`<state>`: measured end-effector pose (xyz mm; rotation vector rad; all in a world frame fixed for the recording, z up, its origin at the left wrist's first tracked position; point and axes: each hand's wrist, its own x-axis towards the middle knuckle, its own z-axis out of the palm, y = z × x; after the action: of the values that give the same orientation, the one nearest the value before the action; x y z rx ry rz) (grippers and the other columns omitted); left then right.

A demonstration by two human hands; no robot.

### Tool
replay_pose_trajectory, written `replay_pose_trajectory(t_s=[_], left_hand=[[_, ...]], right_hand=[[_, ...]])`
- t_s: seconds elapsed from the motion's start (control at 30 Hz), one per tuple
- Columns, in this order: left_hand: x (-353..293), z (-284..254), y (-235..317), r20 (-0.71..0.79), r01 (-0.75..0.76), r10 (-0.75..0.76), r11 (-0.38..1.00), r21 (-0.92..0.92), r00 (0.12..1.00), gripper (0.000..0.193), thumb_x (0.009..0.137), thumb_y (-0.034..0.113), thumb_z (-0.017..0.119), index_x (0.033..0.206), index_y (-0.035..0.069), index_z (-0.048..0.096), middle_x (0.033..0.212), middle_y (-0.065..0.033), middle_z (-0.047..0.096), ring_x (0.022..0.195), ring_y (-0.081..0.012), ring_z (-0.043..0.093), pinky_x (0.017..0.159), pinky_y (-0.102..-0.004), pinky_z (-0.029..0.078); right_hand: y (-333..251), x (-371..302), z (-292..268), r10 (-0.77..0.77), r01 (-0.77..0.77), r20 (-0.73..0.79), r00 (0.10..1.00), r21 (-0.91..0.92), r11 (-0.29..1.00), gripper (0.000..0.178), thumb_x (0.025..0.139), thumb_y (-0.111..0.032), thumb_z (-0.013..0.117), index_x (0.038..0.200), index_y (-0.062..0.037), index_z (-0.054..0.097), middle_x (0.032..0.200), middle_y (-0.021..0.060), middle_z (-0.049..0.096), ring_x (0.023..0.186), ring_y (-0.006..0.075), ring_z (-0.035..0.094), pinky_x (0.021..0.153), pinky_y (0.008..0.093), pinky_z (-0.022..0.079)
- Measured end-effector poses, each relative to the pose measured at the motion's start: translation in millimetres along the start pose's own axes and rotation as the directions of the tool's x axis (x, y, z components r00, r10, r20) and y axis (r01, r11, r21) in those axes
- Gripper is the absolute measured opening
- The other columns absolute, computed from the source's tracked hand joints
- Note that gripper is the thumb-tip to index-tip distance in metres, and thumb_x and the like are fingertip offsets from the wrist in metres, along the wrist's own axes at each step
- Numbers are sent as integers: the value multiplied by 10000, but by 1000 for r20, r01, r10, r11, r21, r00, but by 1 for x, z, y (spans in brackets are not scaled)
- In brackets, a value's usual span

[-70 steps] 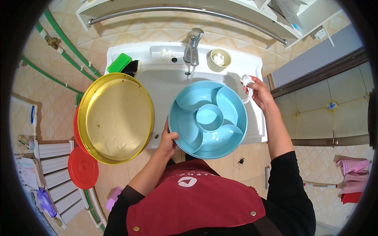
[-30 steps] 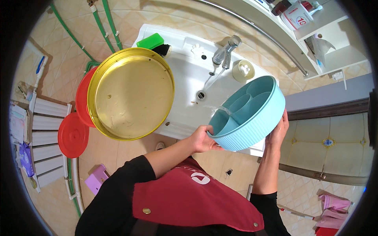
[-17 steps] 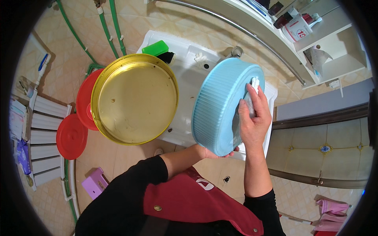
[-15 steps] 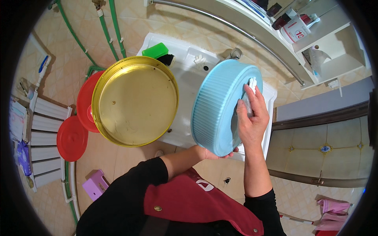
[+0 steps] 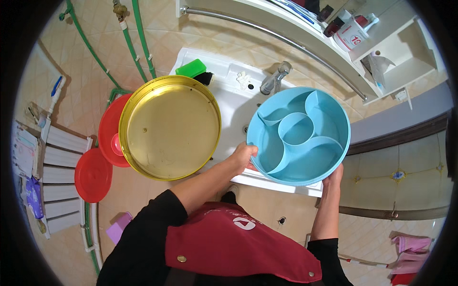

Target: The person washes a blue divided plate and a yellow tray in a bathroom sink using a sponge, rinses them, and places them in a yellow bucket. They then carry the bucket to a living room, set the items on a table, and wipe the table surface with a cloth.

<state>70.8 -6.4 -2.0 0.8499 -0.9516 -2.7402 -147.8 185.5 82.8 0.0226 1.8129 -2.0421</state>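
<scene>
Holding a blue divided tray (image 5: 299, 137) over the white sink (image 5: 234, 102), open side up, tilted a little toward the camera. Only one view, head camera.

Risks, as judgement:
- Grip is rim-only on two sides. Left hand (image 5: 242, 155) closed on the lower-left rim, thumb over the edge. Right hand (image 5: 333, 177) under the lower-right rim, fingers mostly hidden, so can't tell how tightly curled. Wet plastic plus edge grip could slip; tray would drop onto the sink front edge or the floor.
- Tap (image 5: 274, 82) sits just behind the tray's far-left rim. Any push forward could knock it.
- Yellow round tray (image 5: 169, 127) rests half on the sink's left side, overhanging, near the left forearm. An elbow bump could tip it off onto the red lids (image 5: 107, 138) below.
- Leftover water in the compartments could spill onto the red apron (image 5: 238, 243) if tilted further.

Position: tray between both hands, above and forward of them, touching both, covering the sink's right half. Green sponge (image 5: 191, 68) well apart at the back left corner.
</scene>
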Motion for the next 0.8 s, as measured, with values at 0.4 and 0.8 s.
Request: replay_pose_trajectory(t_s=[0.4,0.8], left_hand=[[-98,-36,70,-237,-344,495,809,477,836,445,718,101,494,1146,-19,465,883,-124,581,689,-209,601,537,-330,527],[-212,-177,95,-686,-225,535,840,494,493,290,750,45,454,1006,-61,542,816,-147,602,595,-188,596,435,-279,466]], right_hand=[[50,0,-18,127,-101,157,979,-163,981,366,828,-194,488,1159,-46,540,898,-10,596,606,62,472,419,183,312],[81,-9,-2,213,-165,237,948,-207,964,440,793,-167,489,1210,-27,477,970,16,625,624,77,482,410,201,297]])
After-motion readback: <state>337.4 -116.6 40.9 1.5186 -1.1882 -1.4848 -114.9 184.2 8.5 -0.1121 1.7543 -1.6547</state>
